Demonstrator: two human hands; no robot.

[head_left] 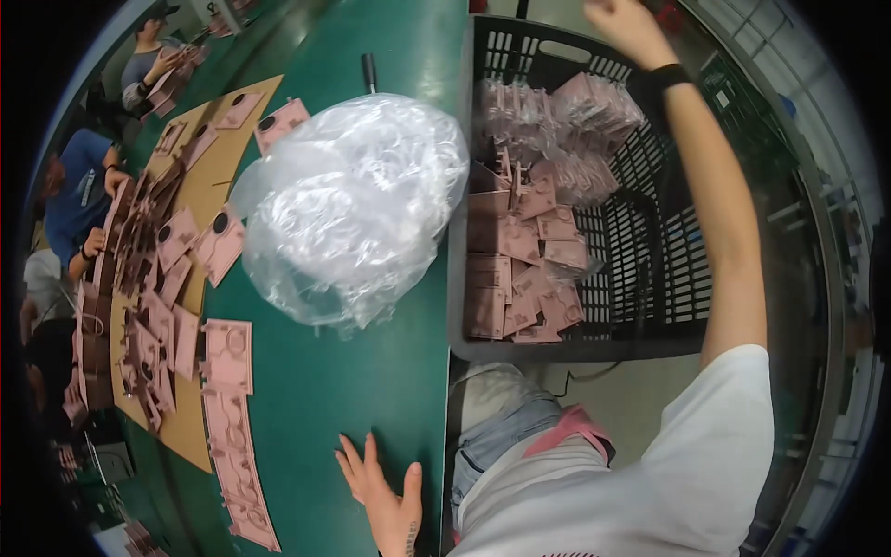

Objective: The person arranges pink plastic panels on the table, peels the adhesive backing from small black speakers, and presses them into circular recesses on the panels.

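Note:
My left hand [382,497] is over the green tabletop [371,381] near its front edge, fingers spread, with nothing in it. Left of it runs a row of flat pink plastic panels [230,418] with round rings moulded in. My right arm stretches across the black crate, a dark band at the wrist. The right hand [620,20] lies beyond the crate's far right corner, partly cut off by the picture's top edge; its fingers are not clear enough to read. A heap of clear plastic bags [362,195] sits on the table between the panels and the crate.
The black slotted crate [640,348] holds loose pink panels [524,269] and bagged ones [594,111]. A cardboard sheet [200,297] carries a pile of pink parts [153,343]. A black handle [369,72] pokes out behind the bags. Co-workers [83,195] handle parts across the table.

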